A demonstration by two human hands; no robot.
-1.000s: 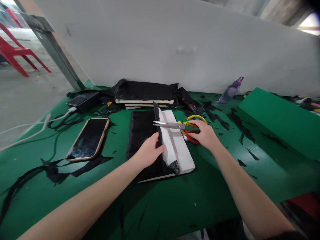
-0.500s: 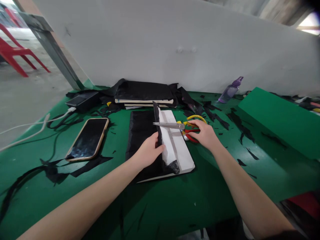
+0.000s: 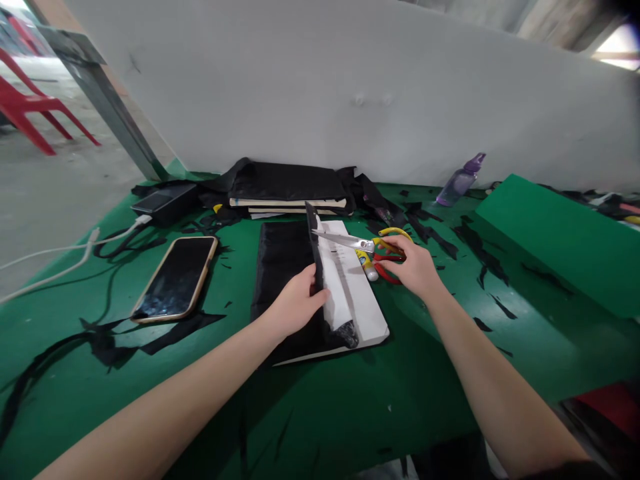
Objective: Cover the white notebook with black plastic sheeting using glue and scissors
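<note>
Scissors (image 3: 361, 245) have slid slightly right, tips higher, handles clasped in the right grip (image 3: 414, 263); the left grip (image 3: 300, 297) pinches the raised flap (image 3: 336, 283) of a black covering (image 3: 283, 257) on a book (image 3: 367, 310) lying on the desk (image 3: 350, 407); the flap looks light and floppy, best held near its free edge

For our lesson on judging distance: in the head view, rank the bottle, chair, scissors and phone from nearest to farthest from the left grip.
1. Scissors: ahead and right of the left grip, held in the right grip.
2. Phone: left, on the table.
3. Bottle: right, toward the table's back edge.
4. Chair: far left, beyond the table.
</note>
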